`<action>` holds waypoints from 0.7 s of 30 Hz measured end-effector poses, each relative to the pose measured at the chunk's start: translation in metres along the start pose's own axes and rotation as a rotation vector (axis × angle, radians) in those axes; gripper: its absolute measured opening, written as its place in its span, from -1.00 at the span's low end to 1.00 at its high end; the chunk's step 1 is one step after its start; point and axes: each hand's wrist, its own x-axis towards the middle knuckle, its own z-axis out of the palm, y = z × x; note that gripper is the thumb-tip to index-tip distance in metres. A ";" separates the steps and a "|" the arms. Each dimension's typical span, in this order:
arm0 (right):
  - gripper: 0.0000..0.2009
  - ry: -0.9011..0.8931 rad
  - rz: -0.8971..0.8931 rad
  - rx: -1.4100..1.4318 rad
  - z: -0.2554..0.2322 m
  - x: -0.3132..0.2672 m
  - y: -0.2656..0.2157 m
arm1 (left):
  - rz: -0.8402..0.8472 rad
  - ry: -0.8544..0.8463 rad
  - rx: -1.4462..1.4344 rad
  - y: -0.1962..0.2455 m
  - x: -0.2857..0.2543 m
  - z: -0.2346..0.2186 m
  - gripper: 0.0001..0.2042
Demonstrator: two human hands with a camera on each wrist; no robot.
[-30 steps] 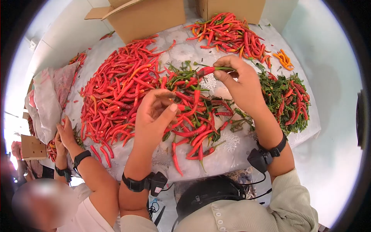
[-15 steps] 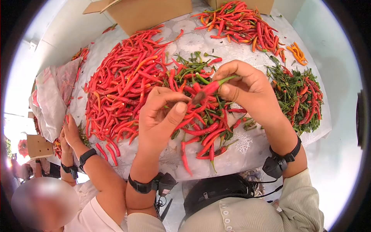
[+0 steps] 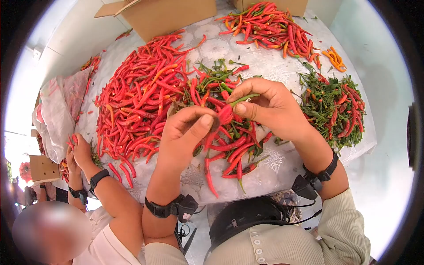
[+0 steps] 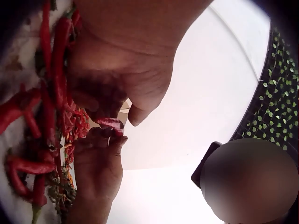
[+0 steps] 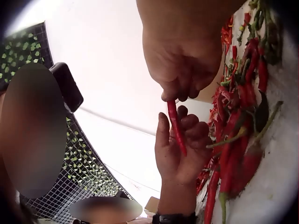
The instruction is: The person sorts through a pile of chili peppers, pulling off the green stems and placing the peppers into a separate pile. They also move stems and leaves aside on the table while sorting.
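Held red pepper [image 3: 225, 115] (stem [image 3: 245, 99] green), white snowflake-patterned tablecloth [image 3: 275, 163], orange peppers [image 3: 334, 59], brown box [image 3: 172, 17]

- Table [image 3: 274, 163], spread with a pale snowflake-patterned cloth [image 3: 208, 34].
- Left: broad heap of stemless red chillies [image 3: 132, 92].
- Centre: loose heap of mostly stemmed red chillies [image 3: 232, 154], tangled with green stalks.
- Far end: smaller red-and-orange chilli heap [image 3: 274, 28], near cardboard boxes [image 3: 165, 17].
- Right: few orange chillies [image 3: 334, 59]; nearer, a green stalk pile [image 3: 321, 106] bearing red chillies.
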 end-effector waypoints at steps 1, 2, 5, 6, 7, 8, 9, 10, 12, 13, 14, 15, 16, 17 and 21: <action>-0.83 -0.014 0.006 0.003 0.000 -0.001 -0.001 | -0.068 0.012 -0.059 0.001 0.000 0.001 -0.80; -0.84 -0.028 0.012 0.007 0.002 -0.001 -0.002 | -0.063 -0.002 -0.059 0.001 0.000 0.001 -0.79; -0.86 -0.032 0.009 -0.053 0.010 -0.004 -0.004 | -0.014 -0.038 -0.005 -0.003 0.000 0.002 -0.76; -0.87 -0.024 0.004 -0.083 0.012 -0.005 -0.004 | 0.027 -0.048 0.046 -0.005 0.000 0.004 -0.76; -0.88 -0.010 -0.063 -0.160 0.013 -0.005 -0.004 | 0.068 -0.058 0.098 -0.007 0.001 0.005 -0.76; -0.89 0.004 -0.129 -0.236 0.014 -0.005 -0.004 | 0.050 -0.077 0.089 -0.007 0.002 0.004 -0.76; -0.89 0.016 -0.194 -0.314 0.014 -0.005 -0.003 | 0.032 -0.094 0.080 -0.007 0.002 0.001 -0.77; -0.89 0.002 -0.144 -0.252 0.014 -0.006 -0.001 | 0.014 -0.110 0.070 -0.007 0.002 0.000 -0.77; -0.88 -0.028 -0.045 -0.128 0.012 -0.005 0.002 | -0.021 -0.117 0.023 -0.008 0.002 0.000 -0.78; -0.88 -0.039 -0.016 -0.089 0.011 -0.005 0.002 | -0.038 -0.121 -0.001 -0.008 0.002 0.001 -0.78; -0.87 -0.049 0.013 -0.051 0.010 -0.005 0.001 | -0.055 -0.126 -0.009 -0.008 0.002 0.001 -0.79; -0.87 -0.060 0.042 -0.014 0.010 -0.004 0.001 | -0.072 -0.130 -0.017 -0.006 0.002 0.002 -0.79; -0.86 -0.054 0.066 0.002 0.010 -0.004 0.001 | -0.089 -0.135 -0.025 -0.005 0.002 0.002 -0.79; -0.86 -0.049 0.090 0.019 0.010 -0.004 0.001 | -0.087 -0.128 -0.025 -0.006 0.002 0.002 -0.79; -0.85 -0.004 0.171 0.144 0.013 -0.001 0.007 | -0.073 -0.122 -0.042 -0.007 0.001 0.001 -0.78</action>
